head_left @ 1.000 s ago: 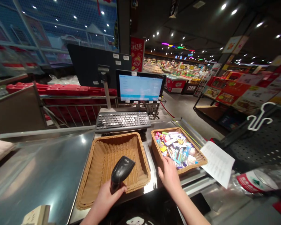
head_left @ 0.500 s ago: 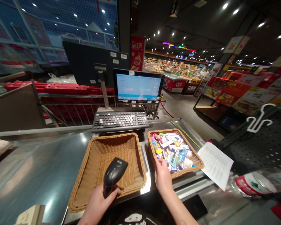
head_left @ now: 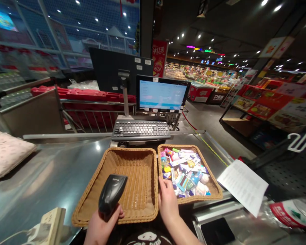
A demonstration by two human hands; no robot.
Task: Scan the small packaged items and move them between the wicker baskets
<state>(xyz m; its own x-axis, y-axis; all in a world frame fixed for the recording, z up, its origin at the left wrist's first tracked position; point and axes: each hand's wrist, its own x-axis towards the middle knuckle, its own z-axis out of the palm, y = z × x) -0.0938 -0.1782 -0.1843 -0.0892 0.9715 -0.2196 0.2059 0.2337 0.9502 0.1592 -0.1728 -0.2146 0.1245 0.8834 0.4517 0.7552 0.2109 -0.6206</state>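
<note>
My left hand [head_left: 102, 223] is wrapped round the handle of a black barcode scanner [head_left: 112, 194]. The scanner's head hangs over the near left part of a brown wicker basket [head_left: 135, 177] with nothing in it. On the right, my right hand [head_left: 168, 197] grips the near left rim of a second wicker basket [head_left: 215, 196]. Small packaged items [head_left: 190, 172] in bright wrappers fill that basket. The two baskets stand side by side, their rims almost touching. My right fingertips are partly hidden at the rim.
A keyboard [head_left: 141, 129] and a lit monitor [head_left: 163, 94] stand behind the baskets. On the right lie a printed sheet [head_left: 244, 183] and a plastic bottle [head_left: 290, 212]. A power strip [head_left: 53, 226] is at near left, a pink patterned cushion-like thing [head_left: 9, 153] farther back.
The filled basket has shifted left with my right hand, closing the gap to the other basket. The scanner has moved left too. The view has turned slightly left.
</note>
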